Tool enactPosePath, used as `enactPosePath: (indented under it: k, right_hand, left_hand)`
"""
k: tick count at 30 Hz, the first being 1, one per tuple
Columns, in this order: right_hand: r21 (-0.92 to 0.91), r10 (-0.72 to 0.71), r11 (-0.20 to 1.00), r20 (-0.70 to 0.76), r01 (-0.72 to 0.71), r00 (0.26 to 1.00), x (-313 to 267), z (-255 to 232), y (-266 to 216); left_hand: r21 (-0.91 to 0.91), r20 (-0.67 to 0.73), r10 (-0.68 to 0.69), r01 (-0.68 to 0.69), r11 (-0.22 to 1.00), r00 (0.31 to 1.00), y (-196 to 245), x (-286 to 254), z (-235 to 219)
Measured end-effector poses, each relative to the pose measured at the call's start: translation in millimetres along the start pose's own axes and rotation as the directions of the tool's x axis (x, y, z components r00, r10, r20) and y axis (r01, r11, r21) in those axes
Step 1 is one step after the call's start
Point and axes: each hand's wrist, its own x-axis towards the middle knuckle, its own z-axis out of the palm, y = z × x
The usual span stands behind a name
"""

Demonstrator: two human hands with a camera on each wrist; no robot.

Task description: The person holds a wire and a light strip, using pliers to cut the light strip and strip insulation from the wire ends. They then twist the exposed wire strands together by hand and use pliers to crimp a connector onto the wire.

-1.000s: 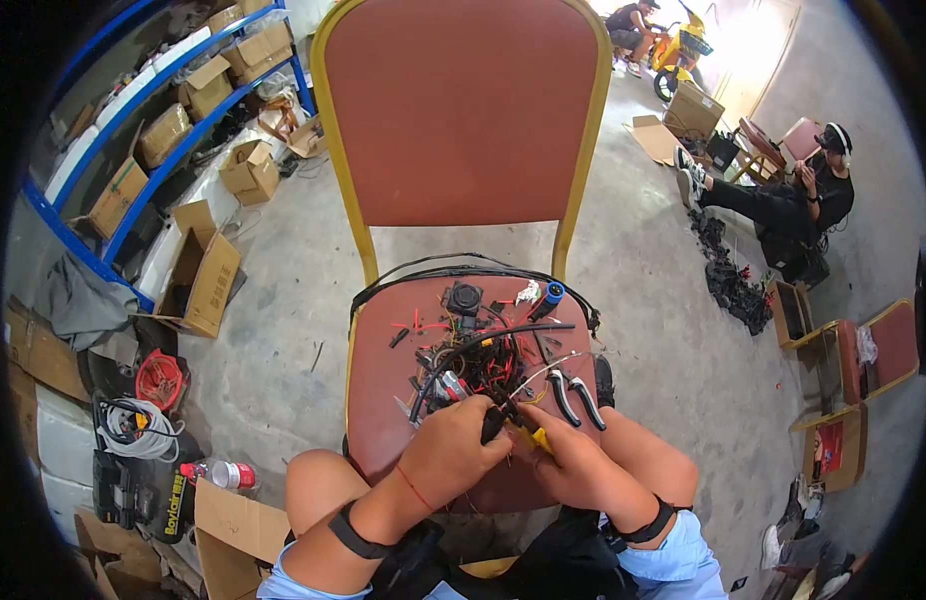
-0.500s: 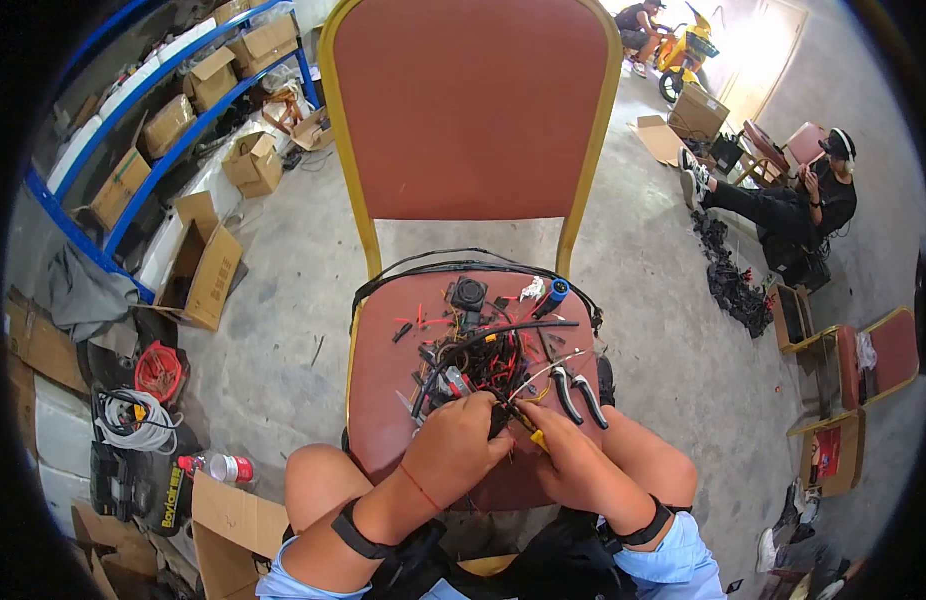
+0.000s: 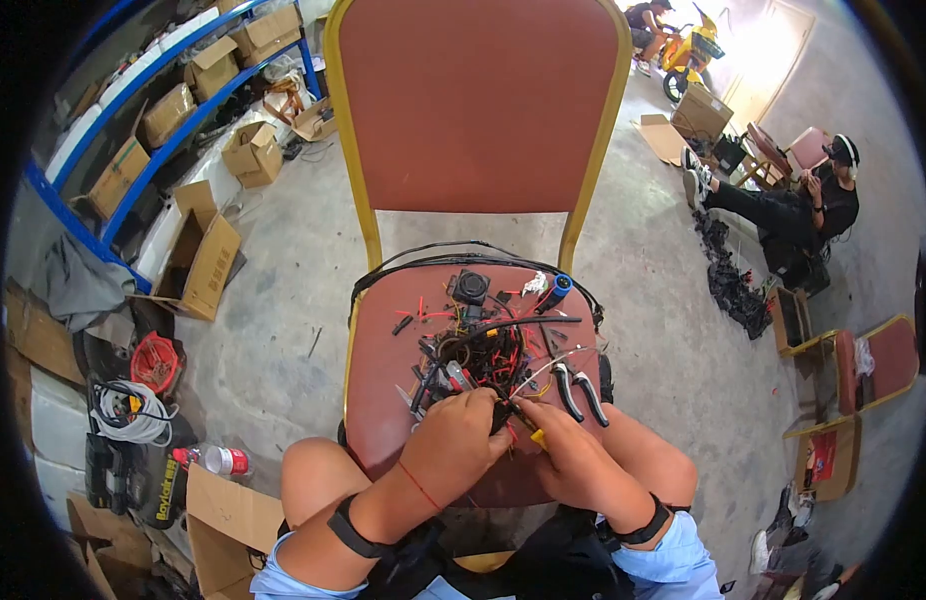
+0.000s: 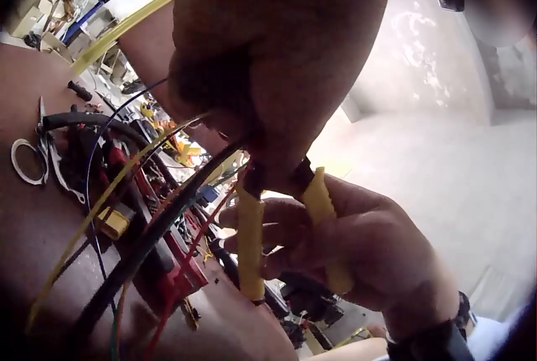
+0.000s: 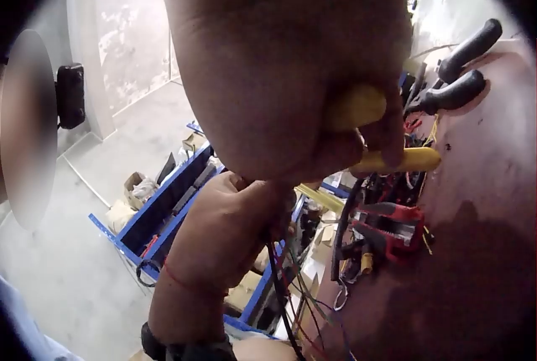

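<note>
Both hands meet low over the front of a red chair seat. My left hand grips a black cable, whose loose coloured wires fan out in the left wrist view. My right hand has its fingers around yellow-handled pliers. The pliers' head is at the left hand's fingers, mostly hidden behind them. Just beyond the hands lies a tangled heap of wires, with a red-and-grey hand tool at its edge. Black-and-white-handled pliers lie right of the heap.
The chair's backrest rises behind the seat. On the seat are a square black part and a blue-ended cylinder. Cardboard boxes and blue shelving stand left. A seated person is at the right.
The yellow handle shows less beside the right hand than a second ago. Both hands stay together at the seat's front, and the head view has shifted slightly.
</note>
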Motion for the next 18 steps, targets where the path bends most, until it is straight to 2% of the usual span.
enactPosePath:
  k: [12, 18]
  right_hand:
    - [-0.132, -0.108, 0.986, -0.052, 0.100, 0.993, 3.4, -4.4, -8.8]
    - [0.050, -0.009, 0.999, -0.015, 0.010, 1.000, 3.7, -1.8, -5.3]
  left_hand:
    - [0.038, 0.000, 0.021, -0.021, 0.999, 1.000, 0.0, -1.9, -0.4]
    - [0.047, -0.008, 0.027, -0.027, 0.999, 1.000, 0.9, -1.5, 0.1]
